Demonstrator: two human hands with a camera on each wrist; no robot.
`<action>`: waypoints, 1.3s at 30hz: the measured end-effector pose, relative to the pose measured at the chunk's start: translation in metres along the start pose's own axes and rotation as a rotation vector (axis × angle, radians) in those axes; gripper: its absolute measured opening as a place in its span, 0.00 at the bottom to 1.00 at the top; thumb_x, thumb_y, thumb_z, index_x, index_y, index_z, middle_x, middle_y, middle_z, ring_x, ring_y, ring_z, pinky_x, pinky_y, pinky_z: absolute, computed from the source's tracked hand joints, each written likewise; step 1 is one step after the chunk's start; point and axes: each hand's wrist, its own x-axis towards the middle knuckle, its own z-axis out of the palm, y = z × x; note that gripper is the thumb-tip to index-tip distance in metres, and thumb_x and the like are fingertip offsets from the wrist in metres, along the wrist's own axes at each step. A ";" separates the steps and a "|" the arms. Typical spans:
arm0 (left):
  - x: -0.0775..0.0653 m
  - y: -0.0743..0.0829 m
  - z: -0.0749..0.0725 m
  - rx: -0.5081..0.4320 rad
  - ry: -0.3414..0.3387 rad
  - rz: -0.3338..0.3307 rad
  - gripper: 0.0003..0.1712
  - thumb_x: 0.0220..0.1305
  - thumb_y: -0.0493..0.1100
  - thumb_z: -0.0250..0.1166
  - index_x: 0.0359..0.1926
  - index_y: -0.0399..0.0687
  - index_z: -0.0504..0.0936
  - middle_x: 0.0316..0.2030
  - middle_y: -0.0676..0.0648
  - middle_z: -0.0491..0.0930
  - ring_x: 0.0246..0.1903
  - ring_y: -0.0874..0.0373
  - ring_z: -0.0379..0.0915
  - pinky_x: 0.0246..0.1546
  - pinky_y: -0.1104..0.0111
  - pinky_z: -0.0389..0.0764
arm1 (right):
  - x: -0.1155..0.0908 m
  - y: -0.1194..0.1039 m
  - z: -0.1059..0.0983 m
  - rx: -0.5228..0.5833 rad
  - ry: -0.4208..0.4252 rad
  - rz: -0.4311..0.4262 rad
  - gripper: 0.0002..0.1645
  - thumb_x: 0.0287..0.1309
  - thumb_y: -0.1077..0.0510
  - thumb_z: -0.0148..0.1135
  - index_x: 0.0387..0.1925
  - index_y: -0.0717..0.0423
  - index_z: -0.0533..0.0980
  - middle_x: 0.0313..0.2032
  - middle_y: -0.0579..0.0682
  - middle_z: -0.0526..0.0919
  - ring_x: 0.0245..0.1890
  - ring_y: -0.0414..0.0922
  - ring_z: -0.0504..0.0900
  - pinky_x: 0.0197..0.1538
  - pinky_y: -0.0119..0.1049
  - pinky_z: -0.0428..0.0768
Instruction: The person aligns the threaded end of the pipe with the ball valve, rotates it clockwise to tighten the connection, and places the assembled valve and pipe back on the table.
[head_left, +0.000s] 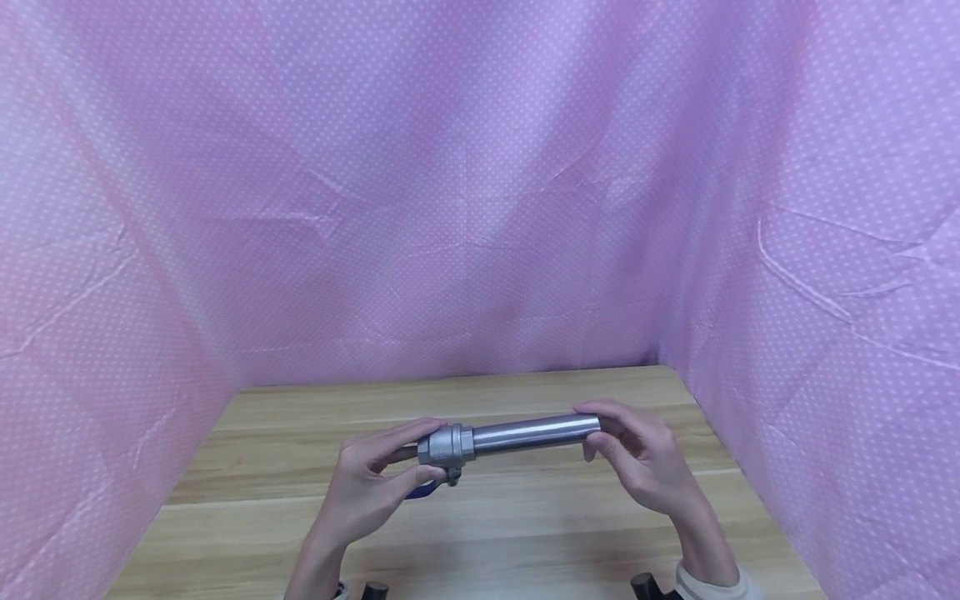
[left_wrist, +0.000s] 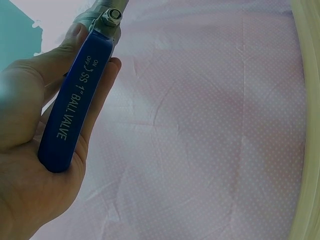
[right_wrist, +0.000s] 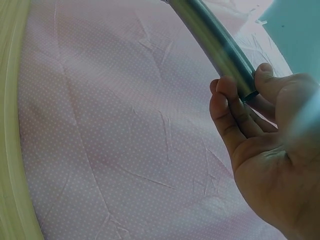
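My left hand [head_left: 367, 483] grips a silver metal ball valve [head_left: 447, 446] between thumb and fingers. The valve's blue lever handle [left_wrist: 77, 105], printed "SS 1" BALL VALVE" with ON and OFF marks, lies along the palm in the left wrist view. From the valve's right side runs a straight, shiny steel pipe [head_left: 536, 433], joined end to end with it. At the pipe's far end, my right hand [head_left: 652, 462] pinches the tube with thumb and fingertips. Valve and pipe are held up over the table, tilted slightly up to the right. Threads at the joint cannot be seen.
A light wood-grain table [head_left: 525, 533] lies below the hands. Pink-purple dotted cloth [head_left: 465, 208] hangs behind it and along both sides. Two dark, round-ended objects, one of them a black post [head_left: 643, 585], show at the bottom edge of the head view.
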 end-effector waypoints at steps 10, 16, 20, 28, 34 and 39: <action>0.001 0.000 0.000 0.010 0.007 0.001 0.34 0.54 0.20 0.83 0.64 0.33 0.88 0.59 0.29 0.91 0.62 0.65 0.89 0.59 0.67 0.97 | 0.004 -0.005 0.001 0.066 -0.008 0.025 0.35 0.54 0.90 0.66 0.65 0.79 0.77 0.61 0.63 0.87 0.43 0.41 0.91 0.40 0.25 0.93; 0.002 0.001 0.000 0.015 0.006 -0.007 0.34 0.55 0.21 0.83 0.64 0.34 0.89 0.60 0.29 0.91 0.63 0.65 0.89 0.58 0.67 0.97 | 0.003 -0.001 0.001 0.106 -0.015 -0.026 0.34 0.51 0.93 0.65 0.62 0.83 0.76 0.60 0.66 0.86 0.52 0.40 0.90 0.49 0.28 0.95; 0.001 0.001 0.000 0.022 0.004 -0.010 0.34 0.56 0.21 0.82 0.64 0.35 0.89 0.60 0.30 0.91 0.62 0.65 0.89 0.57 0.68 0.97 | 0.002 0.000 0.001 0.099 -0.005 -0.037 0.31 0.54 0.90 0.67 0.61 0.84 0.76 0.59 0.64 0.87 0.56 0.41 0.89 0.52 0.27 0.95; 0.001 0.001 0.000 0.018 -0.003 -0.006 0.34 0.56 0.22 0.83 0.65 0.35 0.88 0.60 0.30 0.91 0.63 0.64 0.89 0.58 0.67 0.97 | 0.001 -0.001 0.000 0.050 -0.004 -0.018 0.26 0.60 0.85 0.67 0.61 0.82 0.77 0.58 0.59 0.88 0.49 0.40 0.88 0.45 0.25 0.93; 0.000 0.000 0.000 0.019 -0.005 -0.001 0.34 0.56 0.21 0.82 0.65 0.34 0.88 0.60 0.29 0.91 0.63 0.64 0.89 0.57 0.67 0.97 | 0.001 -0.001 0.000 -0.008 0.005 -0.013 0.21 0.68 0.78 0.70 0.60 0.79 0.79 0.53 0.59 0.89 0.40 0.40 0.88 0.35 0.28 0.90; 0.000 0.001 0.000 0.017 -0.004 0.000 0.34 0.55 0.21 0.83 0.65 0.34 0.88 0.58 0.25 0.90 0.63 0.64 0.89 0.58 0.67 0.97 | 0.000 -0.001 0.000 -0.018 -0.004 0.001 0.19 0.73 0.73 0.69 0.61 0.77 0.79 0.44 0.58 0.87 0.34 0.40 0.84 0.29 0.29 0.85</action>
